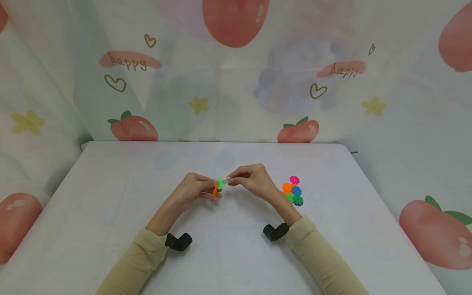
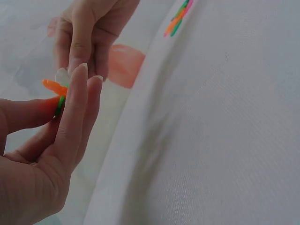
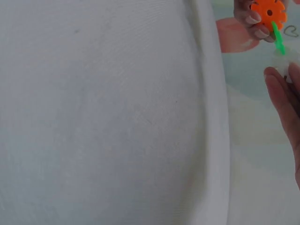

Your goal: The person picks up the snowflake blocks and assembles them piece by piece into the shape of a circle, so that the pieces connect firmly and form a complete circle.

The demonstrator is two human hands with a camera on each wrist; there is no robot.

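Note:
Over the middle of the table, my left hand (image 1: 187, 190) pinches a small joined pair of plastic snowflake discs between thumb and fingers. One is an orange snowflake disc (image 3: 278, 18); a light green snowflake disc (image 3: 279, 41) is slotted into its edge at an angle. From the other side my right hand (image 1: 255, 179) pinches a whitish, see-through snowflake disc (image 1: 226, 180) by thumb and fingertips. That pale disc meets the green disc's edge, and in the left wrist view fingers partly hide it.
Right of my right forearm lies a small cluster of loose snowflake discs: a pink disc (image 1: 294, 180), an orange disc (image 1: 287, 187), a blue disc (image 1: 296, 191) and green ones. The white-covered table (image 1: 228, 246) ends at a printed curtain (image 1: 228, 82) behind.

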